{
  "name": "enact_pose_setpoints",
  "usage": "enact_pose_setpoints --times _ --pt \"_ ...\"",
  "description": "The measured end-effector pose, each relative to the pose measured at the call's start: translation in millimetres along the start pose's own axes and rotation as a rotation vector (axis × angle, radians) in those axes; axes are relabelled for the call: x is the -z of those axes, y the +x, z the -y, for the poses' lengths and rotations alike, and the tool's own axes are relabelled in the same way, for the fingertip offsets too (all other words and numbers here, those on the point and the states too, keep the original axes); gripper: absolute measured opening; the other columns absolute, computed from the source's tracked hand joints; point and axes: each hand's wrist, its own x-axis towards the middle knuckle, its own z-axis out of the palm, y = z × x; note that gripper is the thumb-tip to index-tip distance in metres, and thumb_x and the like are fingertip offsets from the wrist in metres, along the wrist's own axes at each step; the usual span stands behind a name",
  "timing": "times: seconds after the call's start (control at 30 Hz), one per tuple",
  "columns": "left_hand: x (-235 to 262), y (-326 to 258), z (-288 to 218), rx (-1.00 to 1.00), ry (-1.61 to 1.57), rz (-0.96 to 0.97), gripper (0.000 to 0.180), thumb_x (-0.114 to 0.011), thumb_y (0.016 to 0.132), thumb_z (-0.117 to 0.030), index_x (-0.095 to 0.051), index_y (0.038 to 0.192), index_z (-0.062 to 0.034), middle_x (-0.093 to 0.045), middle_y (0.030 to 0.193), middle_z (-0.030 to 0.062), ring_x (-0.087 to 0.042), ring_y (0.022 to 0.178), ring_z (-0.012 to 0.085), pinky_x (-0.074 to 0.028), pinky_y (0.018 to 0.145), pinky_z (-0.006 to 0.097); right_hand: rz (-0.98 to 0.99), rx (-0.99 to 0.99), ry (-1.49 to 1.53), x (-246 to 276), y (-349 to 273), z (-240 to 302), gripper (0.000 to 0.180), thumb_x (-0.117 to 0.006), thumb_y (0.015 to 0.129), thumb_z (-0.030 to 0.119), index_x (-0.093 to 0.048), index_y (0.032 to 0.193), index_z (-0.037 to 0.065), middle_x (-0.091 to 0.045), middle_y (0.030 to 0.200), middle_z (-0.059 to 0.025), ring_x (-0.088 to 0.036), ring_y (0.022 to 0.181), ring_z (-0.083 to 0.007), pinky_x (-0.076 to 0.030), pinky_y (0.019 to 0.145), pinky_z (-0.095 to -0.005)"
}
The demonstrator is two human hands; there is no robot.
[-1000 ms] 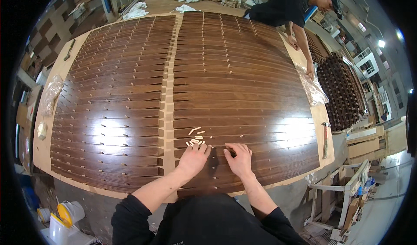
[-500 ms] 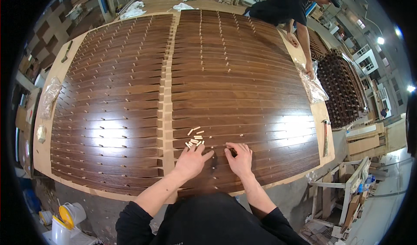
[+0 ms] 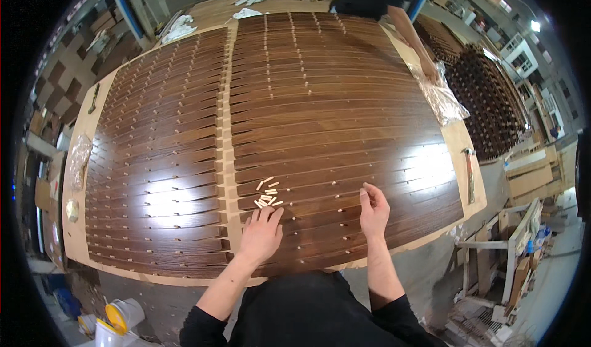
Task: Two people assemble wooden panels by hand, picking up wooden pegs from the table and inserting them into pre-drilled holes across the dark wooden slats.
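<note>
right hand shifted rightward (fingers pinched narrow); left hand flat, spread by dowels.

Dark brown wooden slats lie glossy and smooth with bright glare on their varnish, on a pale matt wooden bench, beside small pale bare-wood dowel pins and crinkled clear plastic bags.

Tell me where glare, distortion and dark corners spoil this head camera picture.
Head view: white glare patches on the glossy dark slats, one left, one right near the hammer; the table edge bows from the fisheye lens; black corners ring the picture; dowels by the left hand stay sharp.
</note>
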Motion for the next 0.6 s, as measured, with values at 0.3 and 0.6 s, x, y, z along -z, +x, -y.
enact_pose_setpoints --times 0.3,0.6 --pt "-25 13 -20 0.162 -0.004 -0.024 0.051 -0.068 0.088 -0.017 -0.059 0.137 -0.0102 -0.053 0.122 0.0152 -0.054 0.115 0.0363 -0.051 0.095 0.048 0.121 0.319 -0.364 14 -8 -6 0.02 -0.072 0.088 0.014 -0.071 0.108 0.01 -0.072 0.097 -0.0079 -0.067 0.09 -0.0286 -0.053 0.081 -0.0386" --pt "-36 16 -24 0.298 -0.14 -0.201 0.043 -0.067 0.085 -0.006 -0.061 0.128 -0.0095 -0.058 0.122 0.0121 -0.055 0.116 0.0362 -0.049 0.098 0.046 0.555 0.632 -0.415 -95 -26 26 0.017 -0.074 0.086 0.018 -0.072 0.101 0.01 -0.068 0.089 -0.0056 -0.066 0.09 -0.0266 -0.052 0.081 -0.0394"
